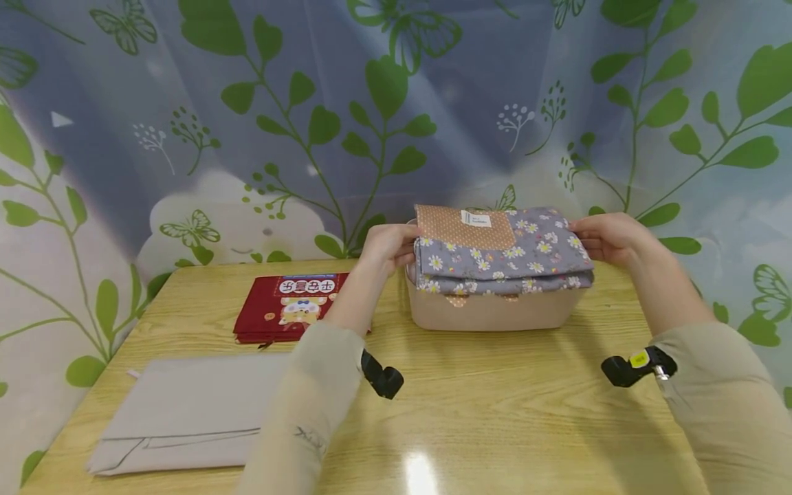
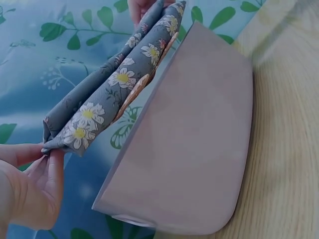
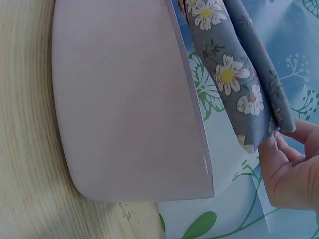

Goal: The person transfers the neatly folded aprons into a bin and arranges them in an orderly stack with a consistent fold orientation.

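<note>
Both hands hold a folded grey daisy-print cloth level over a beige storage bin. A tan polka-dot panel with a white label lies on top of the fold. My left hand pinches the cloth's left end between thumb and fingers, while my right hand pinches the opposite end. From the left wrist, the cloth shows as a thick folded roll above the bin's rim. The right wrist view shows a gap between the cloth and the bin wall. Most of the bin's inside is hidden under the cloth.
On the wooden table, a folded red cloth with a cartoon figure and white lettering lies left of the bin. Nearer the front left is a folded light grey cloth, partly behind my left sleeve. A leaf-print curtain hangs behind the table.
</note>
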Motion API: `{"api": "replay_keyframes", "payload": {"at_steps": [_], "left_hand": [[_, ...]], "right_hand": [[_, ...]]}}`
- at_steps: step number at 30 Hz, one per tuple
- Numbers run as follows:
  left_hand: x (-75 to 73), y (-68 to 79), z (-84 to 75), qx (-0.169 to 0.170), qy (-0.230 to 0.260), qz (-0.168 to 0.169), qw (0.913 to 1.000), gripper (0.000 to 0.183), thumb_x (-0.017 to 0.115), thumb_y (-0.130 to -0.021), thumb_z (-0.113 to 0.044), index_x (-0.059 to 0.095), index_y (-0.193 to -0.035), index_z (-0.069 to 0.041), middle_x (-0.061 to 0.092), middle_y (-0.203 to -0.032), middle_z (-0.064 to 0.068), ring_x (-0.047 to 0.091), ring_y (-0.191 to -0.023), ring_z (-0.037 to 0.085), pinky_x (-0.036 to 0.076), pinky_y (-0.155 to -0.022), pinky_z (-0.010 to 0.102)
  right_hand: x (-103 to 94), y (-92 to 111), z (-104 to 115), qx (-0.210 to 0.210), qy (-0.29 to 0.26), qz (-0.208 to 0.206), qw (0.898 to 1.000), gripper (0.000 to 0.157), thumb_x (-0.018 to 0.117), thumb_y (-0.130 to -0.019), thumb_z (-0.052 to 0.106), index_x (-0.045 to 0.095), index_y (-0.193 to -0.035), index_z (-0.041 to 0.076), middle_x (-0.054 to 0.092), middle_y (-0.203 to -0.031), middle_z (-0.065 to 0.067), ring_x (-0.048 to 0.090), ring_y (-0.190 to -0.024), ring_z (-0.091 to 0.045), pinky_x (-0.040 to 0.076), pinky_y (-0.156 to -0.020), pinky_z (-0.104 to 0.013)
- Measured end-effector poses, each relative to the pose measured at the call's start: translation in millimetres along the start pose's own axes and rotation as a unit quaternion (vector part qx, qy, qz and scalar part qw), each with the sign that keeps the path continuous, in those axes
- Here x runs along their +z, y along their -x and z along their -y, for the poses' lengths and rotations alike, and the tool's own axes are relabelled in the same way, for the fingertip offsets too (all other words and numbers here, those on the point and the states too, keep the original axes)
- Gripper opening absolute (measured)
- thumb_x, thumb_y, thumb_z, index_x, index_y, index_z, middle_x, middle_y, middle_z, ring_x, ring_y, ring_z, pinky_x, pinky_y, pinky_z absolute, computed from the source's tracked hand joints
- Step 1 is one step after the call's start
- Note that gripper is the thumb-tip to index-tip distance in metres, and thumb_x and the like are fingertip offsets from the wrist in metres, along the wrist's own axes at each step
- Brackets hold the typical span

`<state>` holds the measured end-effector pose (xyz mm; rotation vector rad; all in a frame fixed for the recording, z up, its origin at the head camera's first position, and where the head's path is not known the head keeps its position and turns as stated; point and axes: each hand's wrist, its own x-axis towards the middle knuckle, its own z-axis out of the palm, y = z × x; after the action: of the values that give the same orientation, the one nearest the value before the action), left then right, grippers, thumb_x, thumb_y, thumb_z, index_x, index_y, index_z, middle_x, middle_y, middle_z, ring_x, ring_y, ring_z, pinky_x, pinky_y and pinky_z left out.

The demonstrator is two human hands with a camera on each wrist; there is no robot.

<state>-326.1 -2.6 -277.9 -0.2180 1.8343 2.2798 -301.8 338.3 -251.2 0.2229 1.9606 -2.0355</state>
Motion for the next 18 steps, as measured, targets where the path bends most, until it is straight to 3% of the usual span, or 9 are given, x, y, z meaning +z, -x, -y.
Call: {"api": "replay_keyframes", "payload": {"at_steps": [13, 18], "left_hand": [[7.8, -18.6, 4.7, 0.0, 0.004, -0.018, 0.9998, 0.028, 0.064, -0.083, 0.0, 0.066, -0.111, 0.002, 0.061, -0.062, 0.0, 0.057, -0.05, 0.008, 0.047, -0.047, 0.018], [10.7, -23.9, 6.0, 0.009, 0.005, -0.027, 0.9996, 0.028, 0.063, -0.082, 0.002, 0.066, -0.11, 0.003, 0.065, -0.069, 0.004, 0.058, -0.051, 0.008, 0.047, -0.047, 0.018]], "right_hand": [[-2.8, -15.4, 6.3, -0.002, 0.013, -0.017, 1.0, 0.023, 0.054, -0.092, 0.005, 0.064, -0.072, 0.011, 0.067, -0.073, 0.001, 0.065, -0.069, -0.01, 0.054, -0.069, -0.023], [-2.8, -19.4, 4.5, -0.01, 0.02, -0.021, 1.0, 0.021, 0.054, -0.092, 0.005, 0.063, -0.074, 0.012, 0.066, -0.073, 0.002, 0.065, -0.07, -0.009, 0.054, -0.07, -0.023]]}}
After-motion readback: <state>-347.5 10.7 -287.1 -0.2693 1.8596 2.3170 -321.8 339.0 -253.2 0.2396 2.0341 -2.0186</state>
